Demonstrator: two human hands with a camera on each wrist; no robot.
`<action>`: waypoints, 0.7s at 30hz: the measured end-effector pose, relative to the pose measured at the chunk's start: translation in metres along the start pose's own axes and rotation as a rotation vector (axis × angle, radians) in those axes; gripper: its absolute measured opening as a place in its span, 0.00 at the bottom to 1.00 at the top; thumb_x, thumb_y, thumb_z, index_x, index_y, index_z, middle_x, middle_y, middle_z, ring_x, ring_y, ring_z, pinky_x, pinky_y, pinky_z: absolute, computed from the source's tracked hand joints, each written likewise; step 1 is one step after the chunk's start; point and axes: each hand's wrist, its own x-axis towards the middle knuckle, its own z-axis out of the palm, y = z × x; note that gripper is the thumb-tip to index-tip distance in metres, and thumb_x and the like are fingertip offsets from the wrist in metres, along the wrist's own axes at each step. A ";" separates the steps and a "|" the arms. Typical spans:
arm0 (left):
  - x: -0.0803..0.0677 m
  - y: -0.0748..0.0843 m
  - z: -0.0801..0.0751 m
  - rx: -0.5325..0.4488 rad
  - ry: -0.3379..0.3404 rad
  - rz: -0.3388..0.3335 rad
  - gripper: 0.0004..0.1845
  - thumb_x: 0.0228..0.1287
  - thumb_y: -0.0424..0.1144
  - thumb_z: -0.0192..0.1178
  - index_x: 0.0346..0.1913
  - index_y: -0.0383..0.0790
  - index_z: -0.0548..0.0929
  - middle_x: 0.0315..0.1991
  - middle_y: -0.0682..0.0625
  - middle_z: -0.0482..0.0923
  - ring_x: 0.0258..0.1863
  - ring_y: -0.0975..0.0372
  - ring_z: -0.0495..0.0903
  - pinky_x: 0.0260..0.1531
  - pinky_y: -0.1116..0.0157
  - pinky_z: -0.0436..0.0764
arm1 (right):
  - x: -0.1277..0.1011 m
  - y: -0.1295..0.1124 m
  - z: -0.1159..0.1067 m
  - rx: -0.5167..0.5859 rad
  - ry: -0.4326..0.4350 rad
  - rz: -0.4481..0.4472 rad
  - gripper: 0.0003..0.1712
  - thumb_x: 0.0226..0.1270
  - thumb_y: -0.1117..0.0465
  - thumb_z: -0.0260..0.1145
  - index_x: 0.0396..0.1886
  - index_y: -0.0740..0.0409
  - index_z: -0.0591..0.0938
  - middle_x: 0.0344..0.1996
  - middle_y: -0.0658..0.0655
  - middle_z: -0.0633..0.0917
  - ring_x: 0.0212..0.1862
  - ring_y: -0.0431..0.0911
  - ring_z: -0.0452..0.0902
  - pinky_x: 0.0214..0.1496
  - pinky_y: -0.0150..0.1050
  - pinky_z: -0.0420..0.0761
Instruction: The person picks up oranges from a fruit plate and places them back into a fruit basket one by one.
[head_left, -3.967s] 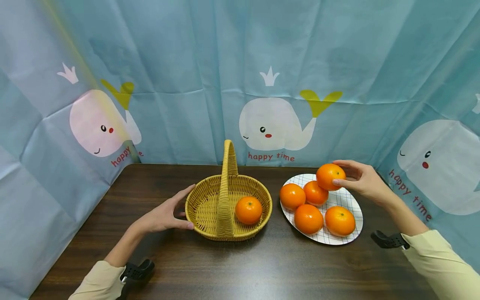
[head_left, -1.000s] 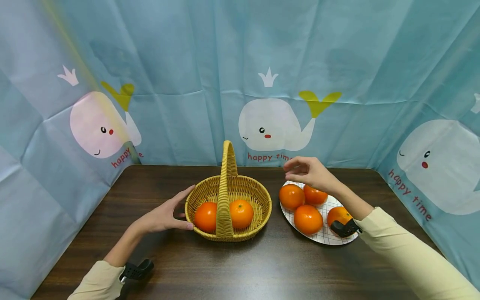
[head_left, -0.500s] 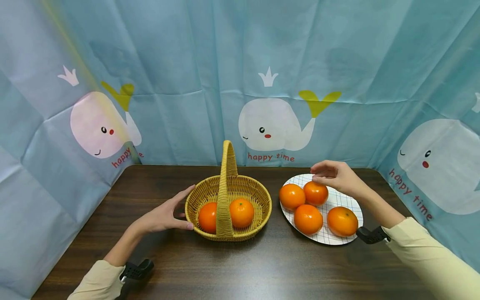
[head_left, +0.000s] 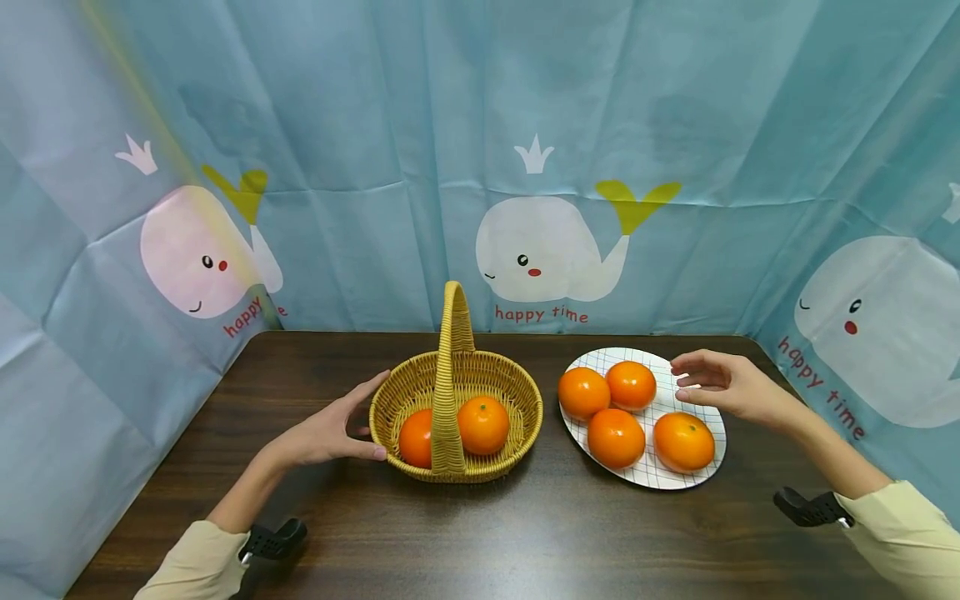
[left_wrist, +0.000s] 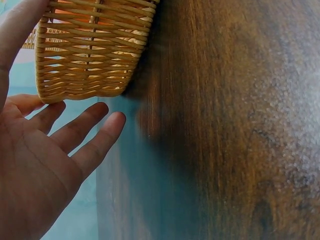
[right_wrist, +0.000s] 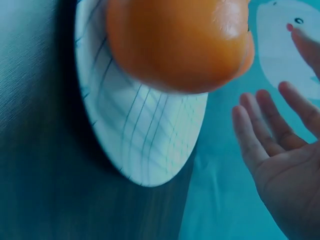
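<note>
Now | left hand [head_left: 322, 435] flat against basket [head_left: 495, 385] | right hand [head_left: 723, 388] loose over plate [head_left: 675, 479]

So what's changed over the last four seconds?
The right hand let go of the orange it held above the plate; that orange now lies in the basket beside the first one. The hand went to the basket and came back; it hovers open over the plate's far right edge. Four oranges remain on the plate. The left hand stayed against the basket.

Pale yellow long sleeves [head_left: 900, 525] on both arms, bare hands [head_left: 322, 433], plus a black strap-on camera mount [head_left: 273, 540] at each wrist.
</note>
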 end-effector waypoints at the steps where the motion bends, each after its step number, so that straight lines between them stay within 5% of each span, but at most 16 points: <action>1: 0.000 0.000 0.000 -0.001 0.000 -0.001 0.58 0.59 0.42 0.76 0.82 0.41 0.46 0.80 0.37 0.43 0.74 0.37 0.50 0.55 0.49 0.79 | -0.004 0.001 -0.001 0.006 -0.015 -0.006 0.23 0.66 0.70 0.72 0.59 0.68 0.78 0.51 0.64 0.82 0.49 0.50 0.84 0.46 0.34 0.85; 8: 0.000 0.001 -0.001 0.000 -0.003 0.003 0.58 0.59 0.42 0.76 0.82 0.40 0.46 0.80 0.36 0.42 0.74 0.37 0.51 0.55 0.49 0.79 | -0.024 0.005 -0.003 0.027 -0.119 -0.017 0.28 0.64 0.72 0.72 0.63 0.68 0.76 0.56 0.63 0.79 0.54 0.41 0.80 0.51 0.37 0.83; 16: -0.001 0.000 -0.001 -0.008 -0.005 0.016 0.58 0.59 0.42 0.76 0.82 0.39 0.45 0.79 0.34 0.43 0.73 0.35 0.51 0.55 0.46 0.78 | -0.033 0.011 0.004 0.146 -0.252 -0.017 0.29 0.64 0.74 0.70 0.63 0.76 0.72 0.58 0.69 0.77 0.57 0.43 0.80 0.51 0.39 0.83; 21: 0.000 -0.001 -0.001 -0.013 -0.010 0.025 0.58 0.60 0.42 0.76 0.82 0.38 0.45 0.79 0.34 0.43 0.73 0.35 0.51 0.55 0.46 0.78 | -0.035 0.013 0.009 0.154 -0.283 -0.027 0.29 0.65 0.73 0.70 0.64 0.72 0.74 0.57 0.72 0.78 0.56 0.45 0.80 0.51 0.40 0.84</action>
